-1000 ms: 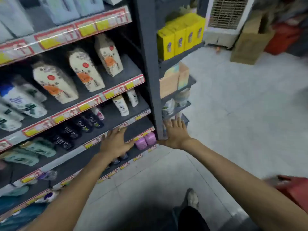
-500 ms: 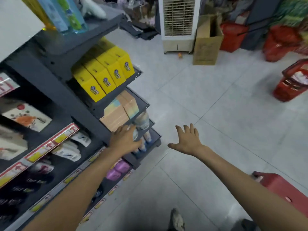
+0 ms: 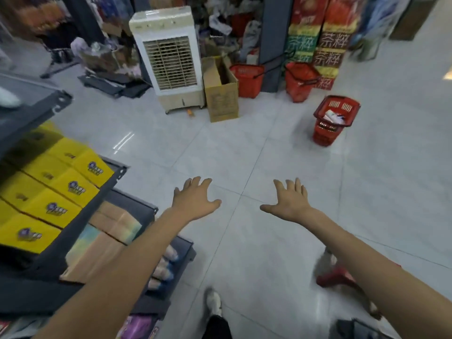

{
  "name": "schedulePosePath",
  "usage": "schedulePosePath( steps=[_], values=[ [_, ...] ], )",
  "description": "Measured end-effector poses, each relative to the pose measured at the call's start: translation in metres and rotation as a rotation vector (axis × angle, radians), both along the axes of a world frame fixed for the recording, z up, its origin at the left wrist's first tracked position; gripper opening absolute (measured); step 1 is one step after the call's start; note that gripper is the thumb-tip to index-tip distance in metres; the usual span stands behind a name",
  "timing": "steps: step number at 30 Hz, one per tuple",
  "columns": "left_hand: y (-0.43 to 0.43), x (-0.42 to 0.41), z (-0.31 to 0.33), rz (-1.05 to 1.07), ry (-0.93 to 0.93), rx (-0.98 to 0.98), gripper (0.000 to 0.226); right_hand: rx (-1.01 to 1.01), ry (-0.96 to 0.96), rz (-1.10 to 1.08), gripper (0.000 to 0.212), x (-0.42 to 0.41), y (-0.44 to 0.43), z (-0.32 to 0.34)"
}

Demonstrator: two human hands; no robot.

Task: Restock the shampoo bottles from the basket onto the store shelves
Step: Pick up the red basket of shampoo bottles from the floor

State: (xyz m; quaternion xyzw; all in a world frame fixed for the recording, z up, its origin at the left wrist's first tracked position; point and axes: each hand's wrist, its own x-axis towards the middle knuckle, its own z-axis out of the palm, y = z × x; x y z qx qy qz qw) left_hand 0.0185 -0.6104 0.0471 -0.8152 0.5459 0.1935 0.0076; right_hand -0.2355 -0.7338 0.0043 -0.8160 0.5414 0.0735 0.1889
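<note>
L hand: left hand (image 3: 194, 201), palm down, fingers spread wide and straight, thumb out to the inner side; holds nothing, hangs over the floor (image 3: 244, 241) just beyond the shelf end.
R hand: right hand (image 3: 289, 204), palm down, fingers fanned, thumb pointing toward the L hand; holds nothing, in the air over bare tile.
Hand relation: level w/ each other, apart, a tile joint between them; both forearms reach in from the bottom edge.
Near basket: near basket (image 3: 336, 277), red, blurred, on the floor just beside and partly behind the R forearm; contents cannot be told.
Far basket: far basket (image 3: 336, 118), red, well ahead on the R; white and blue packs inside, type unclear.
Bottles: bottles (image 3: 162, 270), pale w/ blue ends, in a row on a low tier under the L forearm; whether shampoo cannot be told.
Shelf unit: shelf unit (image 3: 115, 182), dark metal, at L.
Shelf stock: yellow boxes (image 3: 61, 192) on an upper tier, brown cartons (image 3: 107, 231) one tier down, purple packs (image 3: 140, 325) at the bottom.
Background: air cooler (image 3: 168, 57), open cardboard box (image 3: 223, 101) touching its R side, red basket pair (image 3: 248, 81) beyond.
Foot: shoe (image 3: 213, 302), pale, on tile between the arms.
</note>
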Motion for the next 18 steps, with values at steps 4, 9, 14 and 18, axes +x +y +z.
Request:
schedulePosePath(
  steps=[4, 9, 14, 18],
  values=[
    [-0.070, 0.020, 0.011, -0.113, -0.013, -0.051, 0.083, -0.026, 0.036, -0.097, 0.103, 0.002, -0.033, 0.019],
    [-0.156, 0.039, 0.030, -0.255, -0.026, -0.115, 0.084, -0.089, 0.060, -0.255, 0.103, 0.003, -0.082, 0.053],
    [-0.227, 0.031, 0.034, -0.333, 0.035, -0.156, 0.084, -0.114, 0.089, -0.354, 0.104, -0.014, -0.118, 0.065],
    [-0.279, 0.014, 0.031, -0.393, 0.056, -0.160, 0.085, -0.129, 0.098, -0.434, 0.104, -0.033, -0.153, 0.072]
  ],
)
